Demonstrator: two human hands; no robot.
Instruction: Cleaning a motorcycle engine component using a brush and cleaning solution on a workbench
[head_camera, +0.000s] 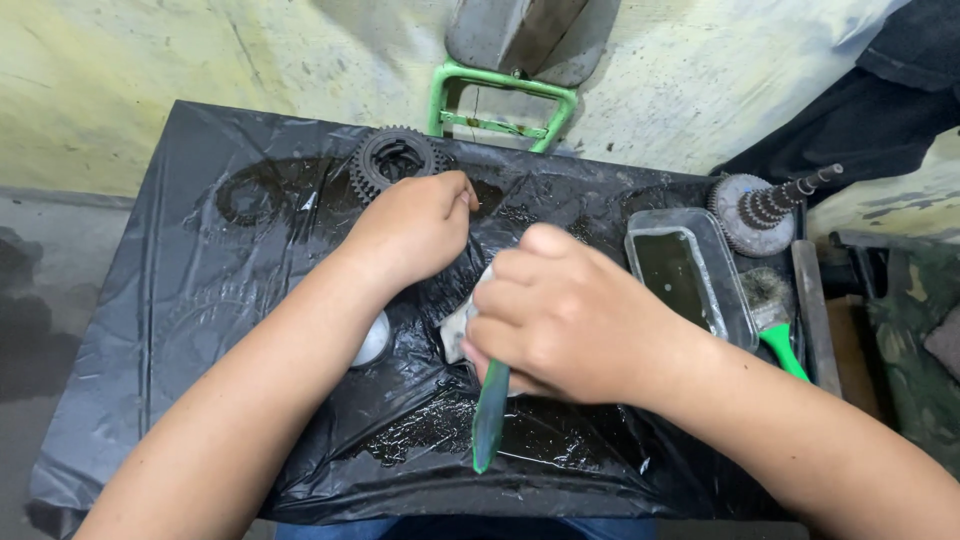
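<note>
My right hand (565, 315) is closed round a green-handled brush (489, 420), whose handle sticks out toward me below the fist; its head is hidden under the hand. My left hand (412, 225) rests knuckles-up on the oily black plastic sheet (180, 330), fingers curled over something I cannot see. A whitish metal part (458, 325) shows between the two hands, mostly covered by them. A dark toothed gear (393, 157) lies just beyond my left hand.
A clear tray of dark liquid (685, 275) stands at the right, with a wire brush with a green handle (775, 315) beside it. A geared shaft (765, 208) lies at the far right. A round metal piece (372, 340) peeks from under my left forearm. A green metal frame (500, 100) stands behind.
</note>
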